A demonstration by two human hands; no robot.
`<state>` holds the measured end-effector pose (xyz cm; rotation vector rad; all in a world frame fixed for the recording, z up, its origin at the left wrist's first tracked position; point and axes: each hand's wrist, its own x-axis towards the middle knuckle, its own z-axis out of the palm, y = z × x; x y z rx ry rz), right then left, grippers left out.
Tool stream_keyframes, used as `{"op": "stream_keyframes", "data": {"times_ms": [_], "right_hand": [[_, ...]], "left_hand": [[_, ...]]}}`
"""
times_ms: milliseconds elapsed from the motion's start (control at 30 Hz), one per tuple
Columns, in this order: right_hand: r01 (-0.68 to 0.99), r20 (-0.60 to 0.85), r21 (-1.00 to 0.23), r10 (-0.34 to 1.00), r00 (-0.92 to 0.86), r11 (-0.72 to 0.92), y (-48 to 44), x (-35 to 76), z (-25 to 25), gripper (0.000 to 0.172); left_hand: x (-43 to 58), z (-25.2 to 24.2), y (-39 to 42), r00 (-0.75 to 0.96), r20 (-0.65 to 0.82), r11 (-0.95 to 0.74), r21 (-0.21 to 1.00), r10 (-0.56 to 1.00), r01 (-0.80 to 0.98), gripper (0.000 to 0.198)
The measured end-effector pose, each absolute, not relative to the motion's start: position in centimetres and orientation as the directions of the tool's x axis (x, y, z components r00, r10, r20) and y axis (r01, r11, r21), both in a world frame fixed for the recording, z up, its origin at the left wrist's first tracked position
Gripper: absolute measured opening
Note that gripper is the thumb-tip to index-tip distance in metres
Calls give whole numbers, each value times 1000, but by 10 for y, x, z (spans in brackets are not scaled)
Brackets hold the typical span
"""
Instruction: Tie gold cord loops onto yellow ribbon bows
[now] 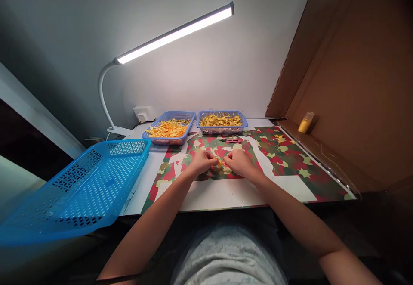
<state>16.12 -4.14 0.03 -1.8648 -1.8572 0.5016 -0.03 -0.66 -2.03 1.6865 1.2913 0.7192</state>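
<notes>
just short of the pink tool (231, 140), the left hand (201, 161) had fingers pinching a yellow piece (220, 163); the right hand (240, 162) had fingers pressed together beside it. beyond the tool stood 2 small baskets (222, 130).

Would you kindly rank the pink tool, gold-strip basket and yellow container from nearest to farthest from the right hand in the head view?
1. Pink tool, just beyond the right hand.
2. Gold-strip basket, behind the tool.
3. Yellow container, far right, by the cardboard.
</notes>
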Motion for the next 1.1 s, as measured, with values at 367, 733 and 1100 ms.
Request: {"op": "stream_keyframes", "data": {"times_ms": [367,733,1100], "right_hand": [[899,112,-437,991,76,-20,-52,157,15,25],[802,230,-585,973,20,122,-71,162,21,19],[766,32,-642,999,-31,44,-56,162,1,22]], "left_hand": [[2,-29,-3,333,-28,-125,895,942,429,14],[3,-26,-7,320,-49,-77,927,946,368,17],[3,-27,-8,382,-39,-123,912,923,391,19]]}}
